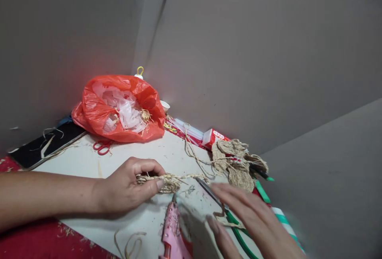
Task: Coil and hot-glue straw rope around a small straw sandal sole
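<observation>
My left hand [134, 185] pinches a flat coil of braided straw cord [169, 183] between thumb and fingers. From the coil a thin strand runs right across the white board [125, 223]. A pink hot glue gun [174, 229] has its nozzle just below the coil, close to or touching its edge. To the right, my right hand [253, 219] hovers with fingers stretched and thumb apart, slightly blurred. Beneath it lies a green-handled tool with a pointed metal tip [205, 189], pliers or scissors; I cannot tell which. Whether the fingers touch it is unclear.
A red plastic bag [119, 84] with white plastic and straw inside stands behind. Red-handled scissors [102, 147] and a black phone or tablet [38, 147] are left. Braided straw pieces [240, 173] and a red-and-white box [212, 137] lie right. Grey walls close in the back.
</observation>
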Demonstrator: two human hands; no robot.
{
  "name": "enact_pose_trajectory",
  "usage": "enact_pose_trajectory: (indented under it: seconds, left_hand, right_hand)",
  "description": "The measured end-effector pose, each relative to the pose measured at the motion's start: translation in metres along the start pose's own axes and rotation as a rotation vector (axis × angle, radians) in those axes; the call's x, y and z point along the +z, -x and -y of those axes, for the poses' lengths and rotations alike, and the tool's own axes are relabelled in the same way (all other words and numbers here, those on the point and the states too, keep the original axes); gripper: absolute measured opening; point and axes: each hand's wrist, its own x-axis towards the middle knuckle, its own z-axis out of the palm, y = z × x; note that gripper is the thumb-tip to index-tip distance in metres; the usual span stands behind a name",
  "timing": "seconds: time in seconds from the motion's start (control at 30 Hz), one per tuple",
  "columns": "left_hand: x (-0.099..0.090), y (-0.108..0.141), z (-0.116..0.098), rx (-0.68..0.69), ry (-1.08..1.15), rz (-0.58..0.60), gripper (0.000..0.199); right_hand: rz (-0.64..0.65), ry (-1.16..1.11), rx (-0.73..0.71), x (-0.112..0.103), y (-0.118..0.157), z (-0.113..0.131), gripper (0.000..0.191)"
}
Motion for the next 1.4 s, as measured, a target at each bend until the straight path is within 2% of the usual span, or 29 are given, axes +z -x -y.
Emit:
enact_pose_trajectory:
  seconds: [0.1,0.23,0.37,0.6,0.83,1.03,1.23,1.4]
  left_hand:
    - [0.0,0.002,-0.003,0.066,-0.067,0.014,0.015]
    - [0.0,0.003,-0.004,0.093,-0.082,0.012,0.015]
    - [0.001,0.003,-0.003,-0.009,0.023,-0.014,0.013]
    - [0.003,0.003,-0.007,-0.216,0.254,0.006,0.011]
    - [0.006,0.003,-0.012,-0.313,0.346,-0.032,0.01]
    - [0.007,0.001,-0.013,-0.303,0.334,-0.065,0.014]
    - [0.008,0.002,-0.018,-0.354,0.34,-0.117,0.018]
    - [0.009,0.001,-0.027,-0.34,0.367,-0.196,0.022]
  right_hand:
    - [-0.084,-0.025,-0.026,0.008,-0.026,0.004,0.043]
    - [-0.076,-0.185,-0.121,0.025,-0.042,0.003,0.036]
    - [-0.112,-0.178,-0.177,0.031,-0.035,-0.001,0.037]
    - [-0.124,-0.098,-0.27,0.03,-0.03,-0.003,0.032]
    - [-0.195,-0.129,-0.229,0.039,-0.024,0.003,0.033]
    - [-0.28,-0.136,-0.196,0.045,-0.021,0.013,0.032]
    - [-0.31,-0.144,-0.161,0.053,-0.02,0.022,0.046]
    - [-0.325,-0.17,-0.117,0.05,-0.02,0.033,0.064]
